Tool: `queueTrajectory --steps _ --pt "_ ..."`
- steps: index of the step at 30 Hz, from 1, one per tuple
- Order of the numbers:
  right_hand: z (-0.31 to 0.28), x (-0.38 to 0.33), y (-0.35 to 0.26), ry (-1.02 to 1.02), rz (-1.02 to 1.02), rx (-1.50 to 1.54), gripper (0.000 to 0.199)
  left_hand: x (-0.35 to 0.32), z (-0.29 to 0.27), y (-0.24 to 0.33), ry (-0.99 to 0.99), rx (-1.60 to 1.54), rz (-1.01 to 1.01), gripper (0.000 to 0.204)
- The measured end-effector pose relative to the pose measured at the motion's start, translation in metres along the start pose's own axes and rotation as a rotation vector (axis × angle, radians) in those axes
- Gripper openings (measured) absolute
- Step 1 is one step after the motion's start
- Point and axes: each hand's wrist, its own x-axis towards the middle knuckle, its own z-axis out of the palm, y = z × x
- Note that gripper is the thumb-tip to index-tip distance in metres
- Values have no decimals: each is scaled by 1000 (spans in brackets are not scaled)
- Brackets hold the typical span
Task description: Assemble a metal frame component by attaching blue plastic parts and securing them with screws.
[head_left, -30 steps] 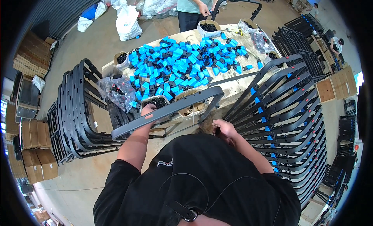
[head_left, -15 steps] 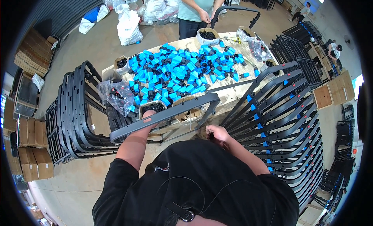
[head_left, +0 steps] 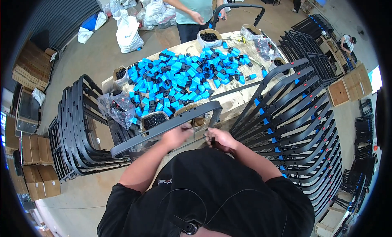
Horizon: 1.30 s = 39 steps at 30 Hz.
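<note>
Two-handed bracing should best steady the dark-grey, bent metal frame [head_left: 155, 131] before the pale plywood table [head_left: 241, 100], the bare left hand [head_left: 177, 136] blurred beside its bar, the bare right hand [head_left: 221, 139] curled near its end, though whether either grip holds anything I cannot tell.

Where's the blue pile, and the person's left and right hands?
Blue pile [head_left: 175, 78], head view: middle of its heaped pieces.
Left hand [head_left: 177, 136], head view: back of the hand, blurred.
Right hand [head_left: 221, 139], head view: back of the hand.
</note>
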Motion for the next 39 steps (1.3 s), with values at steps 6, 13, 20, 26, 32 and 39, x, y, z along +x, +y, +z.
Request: queueTrajectory --steps 6,13,20,26,32,39 --pt "13 -7 -20 -96 -39 54 38 -4 15 73 -3 106 226 43" --pt "-37 -24 -22 -67 -22 17 49 90 4 1 348 -26 59 37" --pt "-91 -50 -27 123 50 -21 45 218 20 3 455 452 -97 67" --pt "-130 -73 -24 297 31 47 41 260 26 -4 299 587 -226 47" --pt "-153 -77 -17 323 35 -19 42 243 3 -20 642 77 133 35" --pt "-174 -66 -1 408 26 -112 39 291 -7 -2 812 -502 -455 48"
